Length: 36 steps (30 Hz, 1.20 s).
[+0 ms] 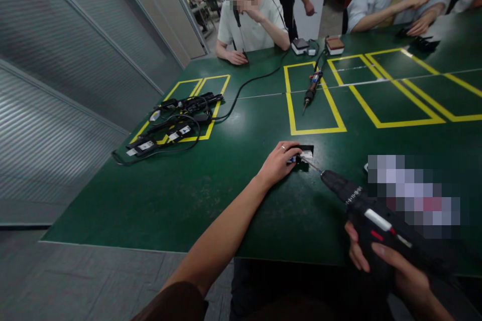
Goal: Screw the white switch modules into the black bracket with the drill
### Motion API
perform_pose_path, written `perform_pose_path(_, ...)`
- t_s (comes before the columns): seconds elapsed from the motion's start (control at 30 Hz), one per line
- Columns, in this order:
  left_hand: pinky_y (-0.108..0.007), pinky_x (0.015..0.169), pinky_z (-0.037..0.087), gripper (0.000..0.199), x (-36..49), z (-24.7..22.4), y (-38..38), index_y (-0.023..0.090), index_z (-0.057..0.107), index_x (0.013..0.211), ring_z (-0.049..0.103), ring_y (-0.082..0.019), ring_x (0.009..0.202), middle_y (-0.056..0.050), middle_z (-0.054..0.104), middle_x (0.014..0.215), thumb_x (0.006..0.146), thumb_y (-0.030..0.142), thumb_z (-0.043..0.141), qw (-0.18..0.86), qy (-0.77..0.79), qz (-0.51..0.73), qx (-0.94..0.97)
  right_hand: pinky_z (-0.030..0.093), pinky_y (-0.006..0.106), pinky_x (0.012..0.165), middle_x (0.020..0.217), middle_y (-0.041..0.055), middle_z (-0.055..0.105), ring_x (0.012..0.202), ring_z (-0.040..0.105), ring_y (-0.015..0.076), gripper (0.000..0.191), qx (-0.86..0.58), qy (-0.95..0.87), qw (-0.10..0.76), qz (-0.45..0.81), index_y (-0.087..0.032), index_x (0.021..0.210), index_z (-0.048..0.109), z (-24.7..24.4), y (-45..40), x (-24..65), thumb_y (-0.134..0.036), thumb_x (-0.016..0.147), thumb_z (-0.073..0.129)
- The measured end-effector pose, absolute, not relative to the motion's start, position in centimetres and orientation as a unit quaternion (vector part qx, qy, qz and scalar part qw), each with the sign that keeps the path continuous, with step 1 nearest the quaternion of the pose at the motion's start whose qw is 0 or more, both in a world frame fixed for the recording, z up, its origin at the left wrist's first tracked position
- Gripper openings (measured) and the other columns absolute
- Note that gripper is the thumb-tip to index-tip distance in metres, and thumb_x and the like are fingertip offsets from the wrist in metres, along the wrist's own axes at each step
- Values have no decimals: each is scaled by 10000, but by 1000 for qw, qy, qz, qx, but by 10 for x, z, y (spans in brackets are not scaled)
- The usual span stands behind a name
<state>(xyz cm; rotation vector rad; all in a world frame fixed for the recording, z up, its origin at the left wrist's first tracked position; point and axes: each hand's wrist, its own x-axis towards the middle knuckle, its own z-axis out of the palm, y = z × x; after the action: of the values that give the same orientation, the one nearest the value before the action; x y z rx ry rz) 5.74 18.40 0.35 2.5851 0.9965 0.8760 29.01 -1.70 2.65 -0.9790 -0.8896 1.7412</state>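
My left hand [277,163], with a ring on one finger, presses down on a small black part with a white label [308,152] lying on the green table. Its fingers cover much of the part, so the exact kind is unclear. In my right hand [404,271] is a black power drill [380,223], gripped round its handle. The drill lies slantwise, its long thin bit [312,164] reaching up and left to the black part beside my left fingertips. Whether the bit's tip touches a screw is too small to tell.
Black adapters with tangled cables [181,125] lie at the left. An electric screwdriver [312,88] rests inside a yellow taped rectangle [318,131]. A blurred-out object [414,190] sits right of the drill. Across the table sit a person in white [259,25] and another person [387,5].
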Motion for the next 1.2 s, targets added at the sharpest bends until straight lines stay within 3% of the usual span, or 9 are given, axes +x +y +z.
perform_pose_path(0.2,-465,951,431,346,58,4,184,213,518,1095,457,-230,1143,-82,514,1235,778,80,554,115,340,298,884,372,331,512,697,60,539,499,451,154,225,-391,-358,465,709,-175,920,519,26,-17,290,-362,818,445)
perform_pose_path(0.4,-453,962,421,346,59,2,185,212,518,1096,448,-223,1148,-76,516,1232,775,91,565,109,342,297,885,358,329,525,591,37,509,507,443,166,227,-390,-363,454,714,-175,927,518,23,-18,292,-354,828,420)
perform_pose_path(0.67,-418,994,400,341,59,4,185,204,524,1093,433,-212,1158,-70,511,1245,771,106,578,105,342,293,887,358,328,536,609,44,524,523,457,167,252,-401,-360,446,715,-160,938,510,23,-18,293,-372,826,433)
perform_pose_path(0.93,-489,963,409,347,59,2,186,225,524,1098,441,-244,1156,-74,526,1235,774,111,570,102,345,292,886,357,321,545,616,33,520,528,460,166,260,-400,-365,435,720,-178,935,498,24,-18,294,-407,829,437)
perform_pose_path(1.2,-433,990,400,340,58,2,186,210,528,1097,426,-214,1163,-66,518,1248,776,105,568,102,343,289,888,361,324,539,587,31,511,527,450,166,257,-389,-372,434,723,-171,940,499,24,-18,294,-392,836,422)
